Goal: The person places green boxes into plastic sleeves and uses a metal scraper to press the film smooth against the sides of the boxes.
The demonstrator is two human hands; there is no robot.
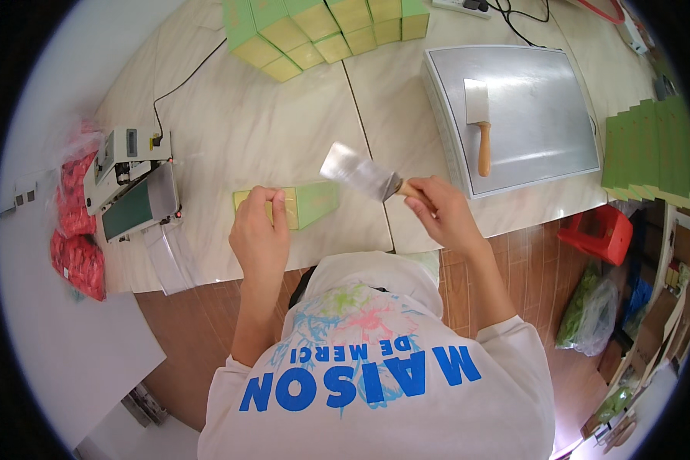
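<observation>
My right hand (441, 214) grips the wooden handle of a wide-bladed metal scraper (359, 171), holding it above the table with the blade pointing up and left. My left hand (260, 227) is at a small green and yellow box (317, 202) lying on the marbled table (276, 129). Its fingers are curled over the box's left part; whether they pinch anything is hard to tell. A second scraper (478, 112) with a wooden handle rests on a flat metal-topped plate (543, 121) to the right.
Stacked green and yellow boxes (322, 34) stand at the back. On the left are a white machine (135, 144) with a black cord, clear plastic sleeves (171, 256) and red packets (77, 259). More green boxes (647, 149) line the right; a red stool (601, 233) is below.
</observation>
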